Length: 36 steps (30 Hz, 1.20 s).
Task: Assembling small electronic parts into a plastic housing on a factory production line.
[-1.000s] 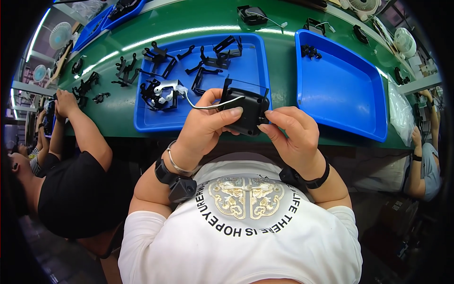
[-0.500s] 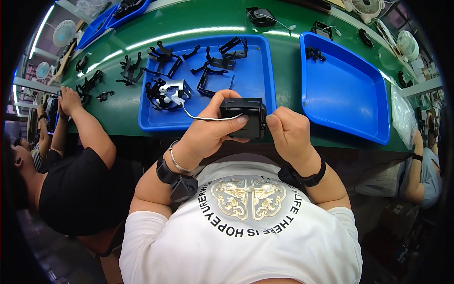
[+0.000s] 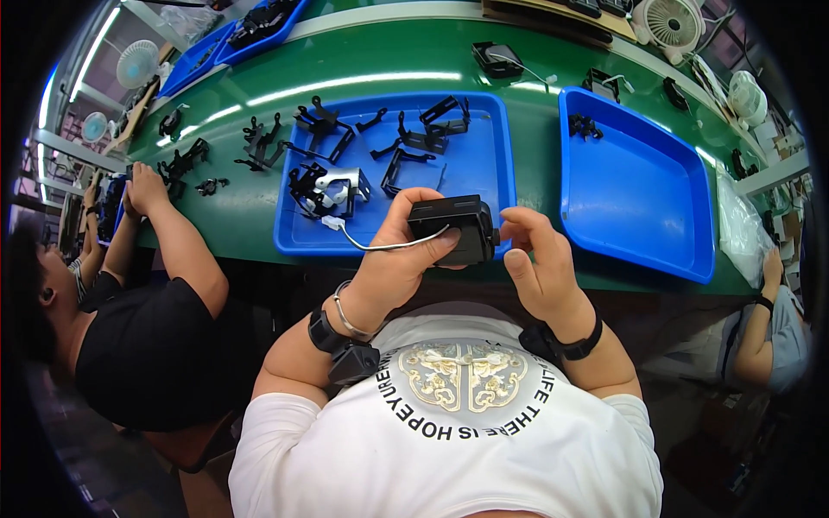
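My left hand point(image 3: 382, 274) grips a small black box-shaped device point(image 3: 466, 214) above the table's near edge, thumb pressed on its top face. From the device a thin white cable point(image 3: 389, 248) runs left across that hand to a white plug point(image 3: 333, 223). Just right of the device is my right hand point(image 3: 550, 274), holding nothing, its thumb and forefinger apart. Beyond both hands lies a blue tray point(image 3: 479, 164) with several black brackets point(image 3: 324, 129) and a silvery bracket point(image 3: 345, 186). The underside of the device is hidden.
On the right, another blue tray point(image 3: 639, 194) holds small black parts point(image 3: 585, 126); clear plastic bags point(image 3: 743, 233) lie beside it. Similar black devices point(image 3: 496, 59) sit on the green table point(image 3: 345, 82) farther back. A co-worker's arm point(image 3: 177, 220) reaches in at left, another person's hand point(image 3: 772, 266) at right.
My right hand has opened from a curled shape beside the device, its forefinger and thumb parting. My left hand keeps its hold. The whole view has shifted slightly.
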### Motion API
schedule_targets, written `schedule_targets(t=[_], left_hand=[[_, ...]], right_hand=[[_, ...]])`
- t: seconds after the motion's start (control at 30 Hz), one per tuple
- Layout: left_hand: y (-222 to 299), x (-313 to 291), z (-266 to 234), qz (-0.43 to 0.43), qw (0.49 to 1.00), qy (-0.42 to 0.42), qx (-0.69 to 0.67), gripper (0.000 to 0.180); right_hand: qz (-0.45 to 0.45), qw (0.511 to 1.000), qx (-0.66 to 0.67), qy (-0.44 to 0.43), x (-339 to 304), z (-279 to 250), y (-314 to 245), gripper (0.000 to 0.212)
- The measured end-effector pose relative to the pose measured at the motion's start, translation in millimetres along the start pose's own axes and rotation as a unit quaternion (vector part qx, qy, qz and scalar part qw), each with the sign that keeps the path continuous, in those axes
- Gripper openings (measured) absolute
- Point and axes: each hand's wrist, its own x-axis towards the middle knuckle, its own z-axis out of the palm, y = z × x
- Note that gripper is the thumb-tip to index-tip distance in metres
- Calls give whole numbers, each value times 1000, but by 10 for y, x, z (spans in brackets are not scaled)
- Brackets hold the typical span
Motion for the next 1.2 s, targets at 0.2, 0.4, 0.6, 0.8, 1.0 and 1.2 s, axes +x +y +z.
schedule_targets(t=[0.2,0.4,0.6,0.8,1.0,1.2], left_hand=[[-56,33,-44,67,995,-8,75,40],[0,-12,-21,70,994,-5,86,39],[18,-27,-30,88,994,7,58,39],[22,-42,-26,86,987,-9,137,40],[-34,-69,-40,98,987,-17,126,41],[-37,-55,35,118,979,-14,164,41]], right_hand=[[-37,996,-71,29,37,59,41,16],[-58,995,-21,72,98,185,-14,14],[8,999,16,29,101,163,-54,16],[182,981,62,-1,75,172,-89,21],[54,987,131,73,115,259,-137,25],[85,989,120,35,45,164,-8,23]])
